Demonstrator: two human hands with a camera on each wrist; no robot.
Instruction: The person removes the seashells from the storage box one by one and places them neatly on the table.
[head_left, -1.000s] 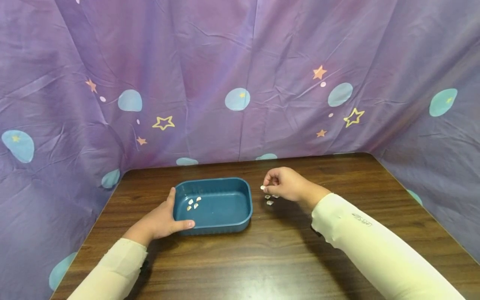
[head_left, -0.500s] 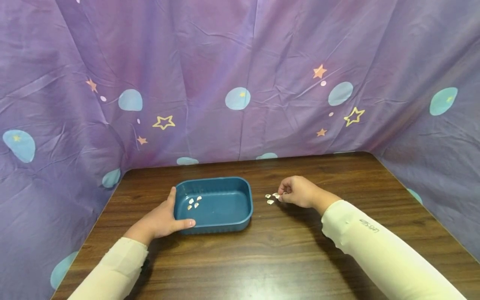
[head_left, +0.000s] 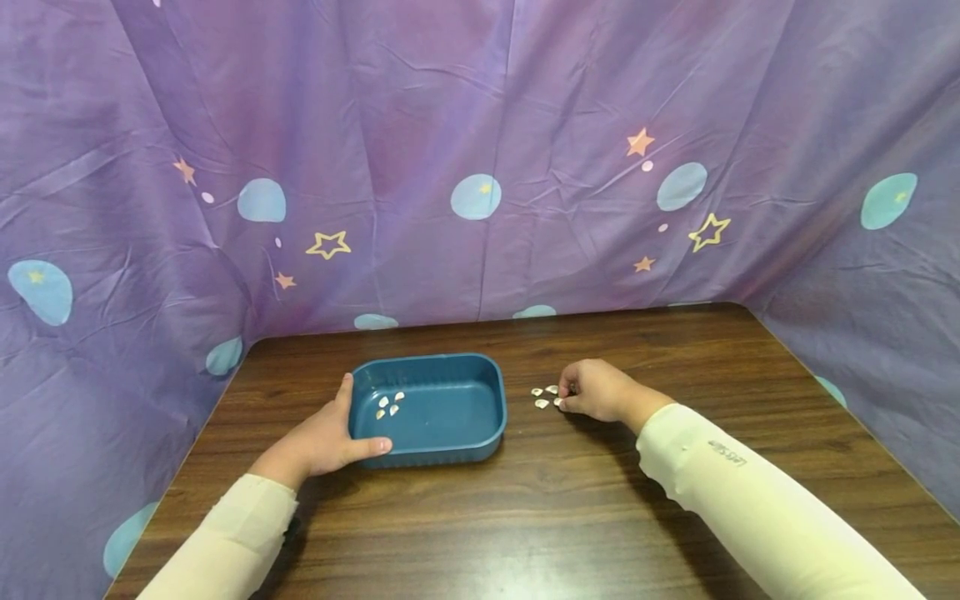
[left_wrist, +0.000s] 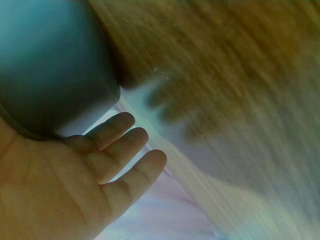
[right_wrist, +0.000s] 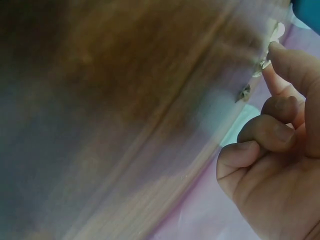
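Note:
In the head view my left hand point(head_left: 318, 433) rests on the left end of a blue rectangular tray point(head_left: 427, 457), thumb over the near rim and fingers along the left side. The left wrist view shows three straight, relaxed fingers point(left_wrist: 137, 170) beside the tray's wall. Several small white shell-like pieces point(head_left: 384, 402) lie inside the tray at its left. To the tray's right, my right hand point(head_left: 600, 390) pinches another small white shell-like piece point(head_left: 558, 402) low at the tabletop, between thumb and index finger. Its other fingers are curled in. Three similar pieces point(head_left: 542, 403) lie close by.
A brown wood-grain table point(head_left: 450, 533) bears everything. A purple curtain point(head_left: 405, 125) with stars and blue ovals hangs behind it and along both sides. The tray's right wall point(head_left: 501, 417) stands a short way left of the loose pieces.
My right hand has moved right and slightly down, away from the tray, carrying its white piece from beside the tray's rim to the loose pieces. The left hand and tray stay put.

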